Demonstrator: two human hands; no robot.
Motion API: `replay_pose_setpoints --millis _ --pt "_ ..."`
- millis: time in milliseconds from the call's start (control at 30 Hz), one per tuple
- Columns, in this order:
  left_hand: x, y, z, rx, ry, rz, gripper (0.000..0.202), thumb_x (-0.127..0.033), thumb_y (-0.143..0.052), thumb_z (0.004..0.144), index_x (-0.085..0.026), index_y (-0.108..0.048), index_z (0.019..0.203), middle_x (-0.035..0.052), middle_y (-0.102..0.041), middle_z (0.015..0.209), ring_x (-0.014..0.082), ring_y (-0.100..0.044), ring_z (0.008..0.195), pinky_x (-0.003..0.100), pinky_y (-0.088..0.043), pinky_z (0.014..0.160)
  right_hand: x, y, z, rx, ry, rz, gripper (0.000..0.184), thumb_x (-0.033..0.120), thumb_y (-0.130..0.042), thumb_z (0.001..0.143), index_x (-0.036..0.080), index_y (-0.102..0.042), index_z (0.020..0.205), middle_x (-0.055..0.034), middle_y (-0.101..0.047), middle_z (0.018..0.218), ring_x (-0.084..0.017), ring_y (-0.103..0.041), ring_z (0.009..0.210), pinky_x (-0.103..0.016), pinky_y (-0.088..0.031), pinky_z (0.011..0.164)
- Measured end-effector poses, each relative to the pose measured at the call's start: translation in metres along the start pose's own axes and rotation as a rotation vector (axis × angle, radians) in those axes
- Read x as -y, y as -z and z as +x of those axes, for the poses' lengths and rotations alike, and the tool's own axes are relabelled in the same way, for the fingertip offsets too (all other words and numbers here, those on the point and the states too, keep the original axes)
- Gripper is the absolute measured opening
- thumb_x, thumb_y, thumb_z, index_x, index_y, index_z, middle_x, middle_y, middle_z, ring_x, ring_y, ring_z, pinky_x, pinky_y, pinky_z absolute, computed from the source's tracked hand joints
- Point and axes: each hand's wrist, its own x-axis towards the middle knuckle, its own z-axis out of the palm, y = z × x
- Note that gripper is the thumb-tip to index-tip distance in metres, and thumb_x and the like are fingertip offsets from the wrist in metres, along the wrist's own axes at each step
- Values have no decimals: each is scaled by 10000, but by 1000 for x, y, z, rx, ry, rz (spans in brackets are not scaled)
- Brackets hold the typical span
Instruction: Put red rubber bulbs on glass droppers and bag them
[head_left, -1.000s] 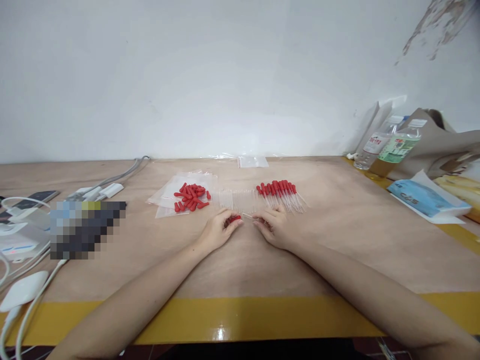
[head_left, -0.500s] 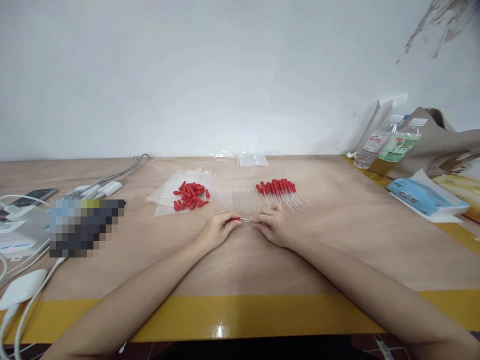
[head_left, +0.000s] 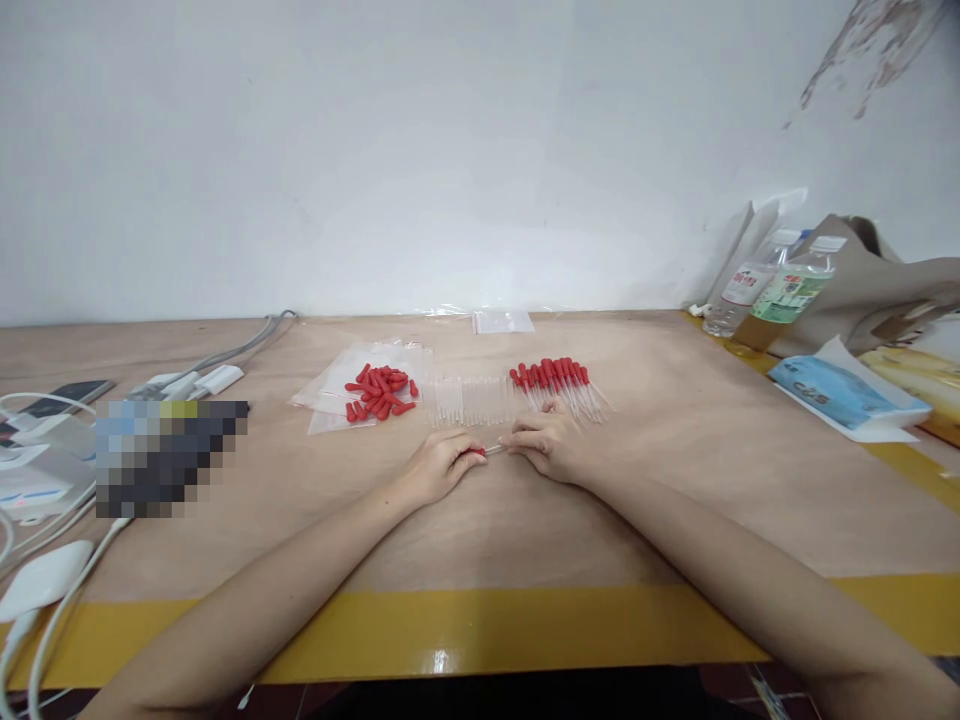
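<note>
Running along the near edge of the brown worktop (head_left: 480, 540), a glossy yellow strip (head_left: 420, 630) is crossed by both forearms (head_left: 720, 560), which are cut off by the lower border. At the left, a white adapter (head_left: 46, 580) is cropped, and beyond it a dark object (head_left: 157, 470) is masked by pixelation. Above the middle of the worktop, a red bulb (head_left: 477, 452) is pinched by the fingers of the left hand (head_left: 441, 466) and mostly hidden by them. A thin clear tube (head_left: 493, 449) is gripped by the fingers of the right hand (head_left: 551, 442), its right end covered; whether its other end is seated in the bulb cannot be made out. Just beyond, a row of clear tubes (head_left: 472, 400) is laid out, too faint to be counted. It is flanked on the left by loose red bulbs (head_left: 381, 388), heaped on transparent bags (head_left: 337, 375), and on the right by red-topped tubes (head_left: 553, 374), partly screened by the right hand. Far right, a blue tissue pack (head_left: 840, 390) is set near two labelled bottles (head_left: 793, 293). The worktop is backed by a white wall (head_left: 450, 160), stained brown at upper right.
</note>
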Motion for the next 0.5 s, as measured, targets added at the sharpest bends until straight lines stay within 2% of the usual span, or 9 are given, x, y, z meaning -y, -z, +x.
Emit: replay_pose_setpoints --millis 300,500 --pt "0 -2 -1 9 -22 76 194 -293 -450 851 -153 -584 831 46 -583 762 138 -538 691 258 -429 652 14 -1 3 -1 -36 -66 232 224 -412 862 207 -643 847 -17 -612 720 -117 -480 640 -317 -202 690" --pt "-3 1 1 43 -54 106 194 -269 -415 861 -154 -569 834 52 -575 770 145 -535 711 259 -428 650 21 -6 10 76 -98 -77 244 216 -399 851 169 -593 709 -16 -626 670 -103 -451 554 -309 -200 674"
